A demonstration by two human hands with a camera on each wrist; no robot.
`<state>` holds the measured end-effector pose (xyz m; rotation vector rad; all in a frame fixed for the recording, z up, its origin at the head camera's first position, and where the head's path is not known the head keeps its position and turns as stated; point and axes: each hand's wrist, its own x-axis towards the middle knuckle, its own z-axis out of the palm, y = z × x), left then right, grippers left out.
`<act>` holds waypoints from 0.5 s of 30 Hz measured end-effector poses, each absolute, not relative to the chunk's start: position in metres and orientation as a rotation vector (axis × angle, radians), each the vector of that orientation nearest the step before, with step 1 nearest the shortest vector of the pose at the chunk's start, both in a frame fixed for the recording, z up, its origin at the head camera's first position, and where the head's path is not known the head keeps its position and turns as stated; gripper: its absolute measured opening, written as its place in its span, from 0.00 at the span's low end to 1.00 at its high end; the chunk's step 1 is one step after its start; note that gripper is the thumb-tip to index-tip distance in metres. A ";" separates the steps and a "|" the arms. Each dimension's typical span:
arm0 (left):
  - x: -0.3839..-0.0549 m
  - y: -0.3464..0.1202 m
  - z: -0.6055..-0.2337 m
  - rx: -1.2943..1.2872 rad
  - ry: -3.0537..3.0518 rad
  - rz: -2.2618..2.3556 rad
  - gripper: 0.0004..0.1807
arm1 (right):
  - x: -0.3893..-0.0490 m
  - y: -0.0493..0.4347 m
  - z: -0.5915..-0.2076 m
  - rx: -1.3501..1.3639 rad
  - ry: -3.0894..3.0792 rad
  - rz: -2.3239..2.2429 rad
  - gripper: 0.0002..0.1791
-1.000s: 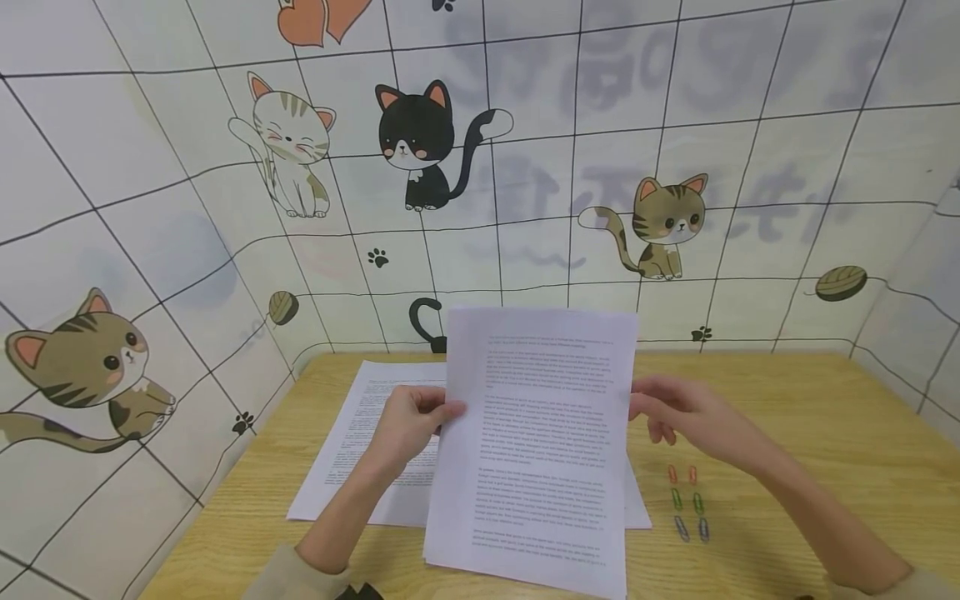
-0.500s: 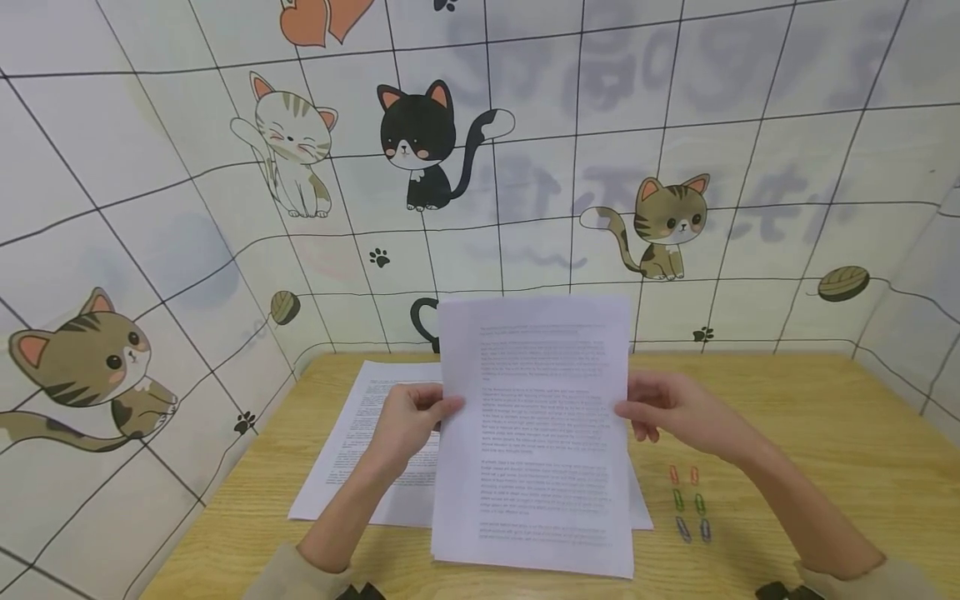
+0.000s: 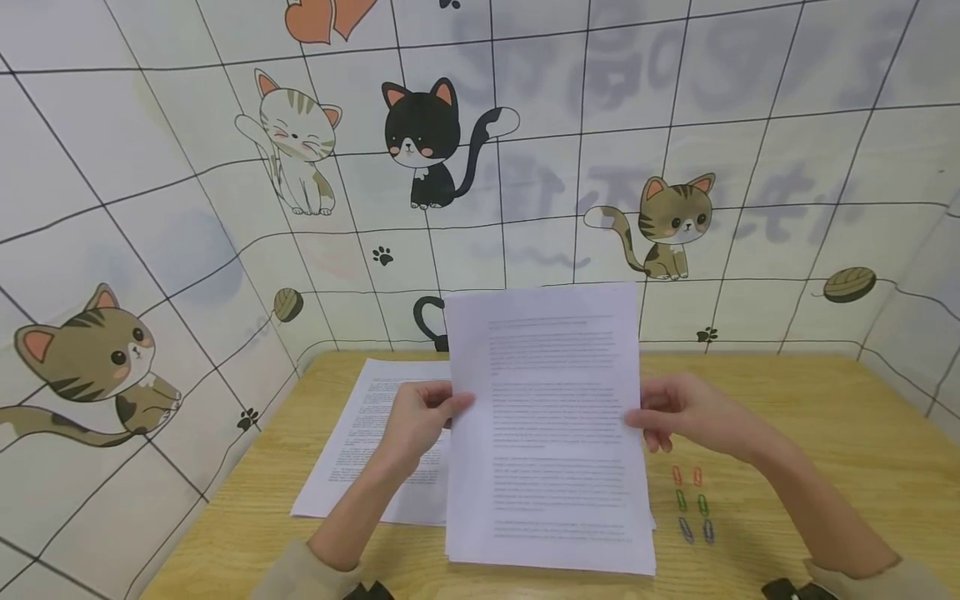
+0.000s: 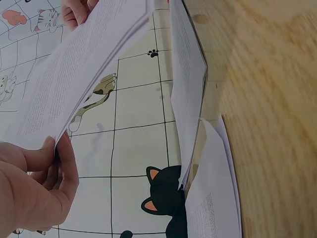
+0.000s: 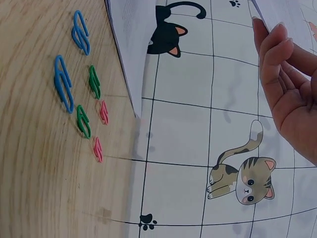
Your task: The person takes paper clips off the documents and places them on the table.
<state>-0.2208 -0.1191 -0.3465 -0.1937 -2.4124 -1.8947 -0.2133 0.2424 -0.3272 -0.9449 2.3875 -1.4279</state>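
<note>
A small stack of printed paper sheets (image 3: 551, 433) stands nearly upright above the table, its text side toward me. My left hand (image 3: 423, 417) pinches its left edge between thumb and fingers; the left wrist view shows that thumb (image 4: 42, 156) on the printed face and several sheet edges fanned slightly apart. At the right edge my right hand (image 3: 682, 412) pinches the sheets, thumb in front and fingers behind. Behind them, more printed sheets (image 3: 367, 450) lie on the table, partly hidden by the held stack. In the right wrist view my right hand (image 5: 292, 84) touches the paper's edge.
Right of the papers, paper clips lie in pairs on the wooden table (image 3: 810, 467): red clips (image 3: 677, 476), green clips (image 3: 681, 501) and blue clips (image 3: 686, 530). A wall covering with cartoon cats (image 3: 422, 142) and grid lines rises behind the table's far edge.
My right hand has come onto the right edge of the held sheets and now pinches it. The stack has risen slightly and its lower edge has become more level.
</note>
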 end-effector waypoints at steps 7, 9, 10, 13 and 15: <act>-0.224 -0.109 -0.348 -0.234 -2.392 -1.920 0.06 | -0.209 0.250 -0.322 -0.792 2.489 -1.444 0.09; -0.224 -0.105 -0.348 -0.265 -2.375 -1.935 0.06 | -0.208 0.251 -0.321 -0.753 2.548 -1.467 0.10; -0.224 -0.103 -0.347 -0.282 -2.366 -1.944 0.06 | -0.208 0.252 -0.321 -0.731 2.569 -1.482 0.10; -0.225 -0.095 -0.346 -0.341 -2.326 -1.990 0.07 | -0.207 0.256 -0.320 -0.669 2.625 -1.526 0.10; -0.226 -0.090 -0.346 -0.377 -2.297 -2.026 0.08 | -0.207 0.260 -0.319 -0.639 2.682 -1.532 0.11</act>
